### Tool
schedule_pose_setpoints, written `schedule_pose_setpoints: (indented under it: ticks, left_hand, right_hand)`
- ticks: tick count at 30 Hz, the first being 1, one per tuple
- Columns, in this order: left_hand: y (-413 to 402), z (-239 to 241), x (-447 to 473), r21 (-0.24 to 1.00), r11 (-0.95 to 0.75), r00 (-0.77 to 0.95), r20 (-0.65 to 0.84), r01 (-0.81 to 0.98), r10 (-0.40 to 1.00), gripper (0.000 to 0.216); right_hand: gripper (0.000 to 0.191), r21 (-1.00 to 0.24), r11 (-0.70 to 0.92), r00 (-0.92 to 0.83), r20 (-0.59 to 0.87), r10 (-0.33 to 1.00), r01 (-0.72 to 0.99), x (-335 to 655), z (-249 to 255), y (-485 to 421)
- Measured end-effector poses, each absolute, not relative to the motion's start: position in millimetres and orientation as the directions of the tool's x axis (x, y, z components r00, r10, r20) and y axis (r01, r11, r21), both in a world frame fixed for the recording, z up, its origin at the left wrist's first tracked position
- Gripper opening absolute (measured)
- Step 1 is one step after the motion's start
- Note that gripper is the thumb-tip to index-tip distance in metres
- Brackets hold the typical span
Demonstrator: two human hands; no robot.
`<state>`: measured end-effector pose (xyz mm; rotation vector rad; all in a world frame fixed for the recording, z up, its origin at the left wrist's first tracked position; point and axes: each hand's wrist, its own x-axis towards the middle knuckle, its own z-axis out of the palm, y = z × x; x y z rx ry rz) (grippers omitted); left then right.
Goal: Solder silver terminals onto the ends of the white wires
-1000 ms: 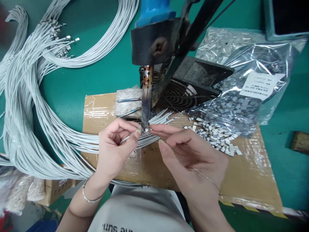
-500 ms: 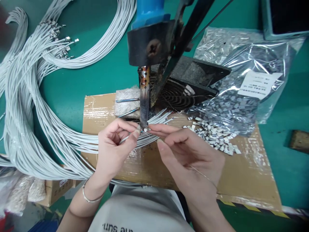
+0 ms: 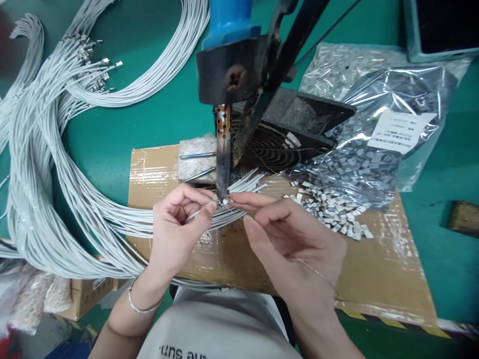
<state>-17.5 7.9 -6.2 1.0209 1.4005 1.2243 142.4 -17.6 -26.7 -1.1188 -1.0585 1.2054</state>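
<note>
My left hand pinches the end of a white cable between thumb and forefinger, right at the tip of the soldering iron. The iron points down from above, its blue handle clamped in a stand. From the other side, my right hand has its fingers bent around a thin solder wire, which runs across the palm. Its fingertips reach a tiny whitish piece beside the iron's tip. The joint itself is too small to make out. Beneath both hands lie more white cables.
A cardboard sheet covers the green table. Small white pieces lie in a heap to the right, before a plastic bag of similar pieces. A black fan stands behind the iron. Cable bundles fill the left.
Both hands stay almost where they were at the iron's tip. The whole view has shifted very slightly; nothing is let go or picked up.
</note>
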Motion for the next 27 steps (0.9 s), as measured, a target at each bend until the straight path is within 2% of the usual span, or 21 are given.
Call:
schedule_pose_setpoints:
  ticks: [7,27]
  left_hand:
    - [7.0,-4.7,-17.5,0.990,0.142,-0.173,-0.141,-0.005,0.975,0.016]
    - [6.9,-5.5,-17.6,0.980,0.199,-0.202,-0.192,0.013,0.960,0.013]
  right_hand:
    - [0.021,-0.989,0.071,0.066,0.063,0.996,-0.127,142.8,-30.6,-16.8]
    - [0.021,-0.988,-0.003,0.104,-0.019,0.994,-0.155,139.8,-25.1,-17.2]
